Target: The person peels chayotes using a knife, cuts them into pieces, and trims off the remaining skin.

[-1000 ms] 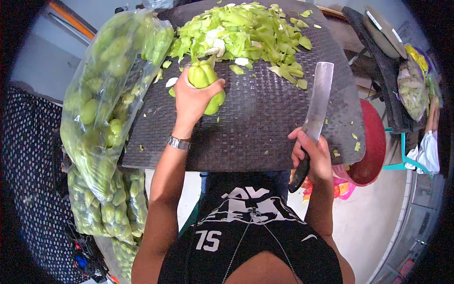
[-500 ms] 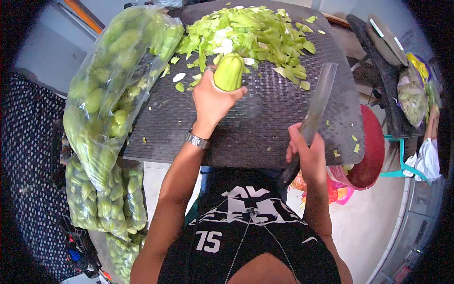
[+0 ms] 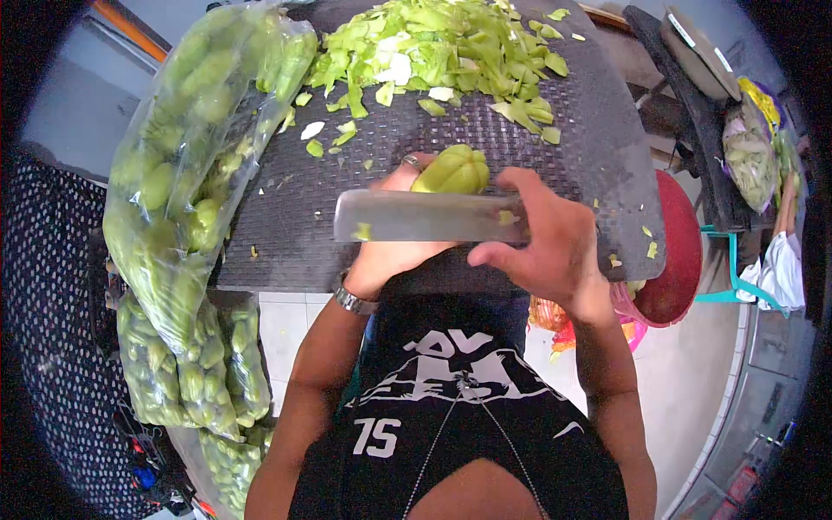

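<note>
Taken as landmark: the dark woven table [image 3: 295,234]. Found above its near half: a green chayote [image 3: 455,169], clamped in the left hand [image 3: 397,256], with fingers at its left side. Cannot confirm any contact between chayote and table. Found just nearer the table's near edge than the fruit: a broad knife [image 3: 425,215], held crosswise, tip toward the table's left edge, partly covering the left hand. Noted on its blade: green scraps [image 3: 362,231]. Noted at its end toward the table's right edge: the right hand [image 3: 555,243], clamped on the knife, with thumb and forefinger spread apart. Cannot see the handle. Cannot confirm contact between blade and chayote.

Recorded on the table's far half: a heap of green peelings [image 3: 451,52]. Recorded along the table's left edge, and overhanging it: a clear plastic bag [image 3: 160,191] filled with chayotes. Recorded below that edge: smaller filled bags [image 3: 204,377]. Recorded beside the table's right edge, lower down: a red tub [image 3: 676,251].
</note>
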A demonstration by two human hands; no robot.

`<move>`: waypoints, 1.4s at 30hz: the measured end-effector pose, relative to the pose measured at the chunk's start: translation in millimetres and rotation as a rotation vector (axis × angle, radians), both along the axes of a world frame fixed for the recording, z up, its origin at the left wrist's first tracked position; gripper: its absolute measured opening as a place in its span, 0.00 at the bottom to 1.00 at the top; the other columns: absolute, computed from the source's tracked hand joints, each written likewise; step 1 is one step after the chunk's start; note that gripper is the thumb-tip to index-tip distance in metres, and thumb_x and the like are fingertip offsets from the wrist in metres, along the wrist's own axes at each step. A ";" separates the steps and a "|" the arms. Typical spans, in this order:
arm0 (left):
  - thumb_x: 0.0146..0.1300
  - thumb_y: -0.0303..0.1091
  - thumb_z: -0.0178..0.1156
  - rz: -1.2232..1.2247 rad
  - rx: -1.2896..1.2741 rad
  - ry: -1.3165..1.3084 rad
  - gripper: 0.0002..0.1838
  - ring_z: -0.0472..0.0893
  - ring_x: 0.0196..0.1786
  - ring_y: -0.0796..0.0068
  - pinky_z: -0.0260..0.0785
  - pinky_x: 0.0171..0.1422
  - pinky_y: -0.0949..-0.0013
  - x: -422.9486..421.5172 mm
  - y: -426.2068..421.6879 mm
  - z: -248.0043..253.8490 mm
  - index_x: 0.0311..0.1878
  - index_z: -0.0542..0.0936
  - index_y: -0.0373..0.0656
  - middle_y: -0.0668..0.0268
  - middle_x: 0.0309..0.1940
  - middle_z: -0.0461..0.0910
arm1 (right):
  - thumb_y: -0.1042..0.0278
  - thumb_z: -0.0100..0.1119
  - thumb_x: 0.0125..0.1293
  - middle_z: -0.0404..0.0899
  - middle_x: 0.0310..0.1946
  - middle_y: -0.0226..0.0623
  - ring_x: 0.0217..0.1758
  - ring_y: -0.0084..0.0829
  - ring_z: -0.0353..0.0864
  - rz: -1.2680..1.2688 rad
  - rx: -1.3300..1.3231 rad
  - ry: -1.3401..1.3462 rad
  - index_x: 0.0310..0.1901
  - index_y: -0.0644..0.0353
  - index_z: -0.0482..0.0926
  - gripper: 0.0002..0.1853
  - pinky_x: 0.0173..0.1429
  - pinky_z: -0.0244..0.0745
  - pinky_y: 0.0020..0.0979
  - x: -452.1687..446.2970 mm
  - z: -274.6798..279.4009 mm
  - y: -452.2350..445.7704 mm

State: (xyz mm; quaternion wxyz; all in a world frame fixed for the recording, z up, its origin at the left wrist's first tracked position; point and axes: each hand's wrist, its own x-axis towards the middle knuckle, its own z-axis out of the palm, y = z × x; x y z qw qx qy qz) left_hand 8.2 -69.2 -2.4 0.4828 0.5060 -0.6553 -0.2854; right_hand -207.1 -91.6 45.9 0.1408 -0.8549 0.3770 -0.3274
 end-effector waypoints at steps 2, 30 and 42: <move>0.50 0.43 0.83 -0.016 0.058 -0.330 0.37 0.88 0.54 0.66 0.81 0.60 0.60 4.2 -1.7 5.0 0.62 0.77 0.42 0.59 0.52 0.88 | 0.22 0.66 0.54 0.87 0.37 0.47 0.40 0.52 0.90 -0.007 0.027 0.052 0.65 0.57 0.73 0.49 0.40 0.82 0.44 2.5 -2.8 -0.4; 0.45 0.38 0.84 -0.198 0.327 -0.096 0.35 0.85 0.53 0.62 0.76 0.58 0.57 22.1 -8.6 8.7 0.56 0.78 0.43 0.60 0.51 0.84 | 0.29 0.66 0.62 0.85 0.36 0.59 0.44 0.63 0.87 0.105 0.398 0.039 0.69 0.57 0.70 0.45 0.45 0.81 0.52 0.5 -11.5 -31.7; 0.42 0.33 0.80 0.111 -0.222 -0.397 0.32 0.85 0.45 0.52 0.79 0.51 0.55 -20.4 32.8 -33.9 0.53 0.79 0.42 0.55 0.46 0.83 | 0.33 0.60 0.70 0.83 0.32 0.57 0.42 0.60 0.87 0.130 0.611 -0.031 0.54 0.57 0.76 0.31 0.43 0.79 0.49 4.4 1.3 -18.0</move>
